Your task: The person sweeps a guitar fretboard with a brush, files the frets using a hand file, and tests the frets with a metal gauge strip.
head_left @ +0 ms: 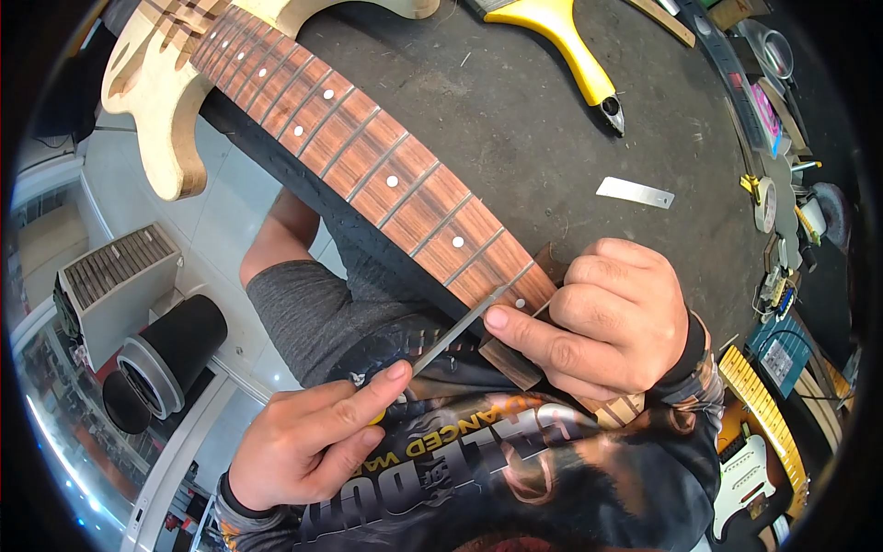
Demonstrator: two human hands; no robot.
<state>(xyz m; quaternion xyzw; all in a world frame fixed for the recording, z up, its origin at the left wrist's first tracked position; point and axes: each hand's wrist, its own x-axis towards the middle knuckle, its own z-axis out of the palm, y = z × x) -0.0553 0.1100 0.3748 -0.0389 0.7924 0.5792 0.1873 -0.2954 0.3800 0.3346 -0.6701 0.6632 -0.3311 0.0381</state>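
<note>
A guitar neck [395, 184] with a brown fretboard, metal frets and white dots runs diagonally from the pale wooden body [175, 101] at the upper left toward my lap. My left hand [317, 432] is closed on one end of a thin grey file [455, 333], index finger stretched along it. The file's other end lies on the fretboard near the last frets. My right hand [602, 322] is curled over the headstock end, its index fingertip beside the file's tip. Whether its other fingers grip the neck is hidden.
A dark worktop [515, 129] holds a yellow-handled brush [561, 41] and a small metal blade [635, 192]. Tape [764, 204] and assorted tools line its right edge. Another guitar [745, 478] stands at the lower right. A black bin [184, 340] is on the floor at left.
</note>
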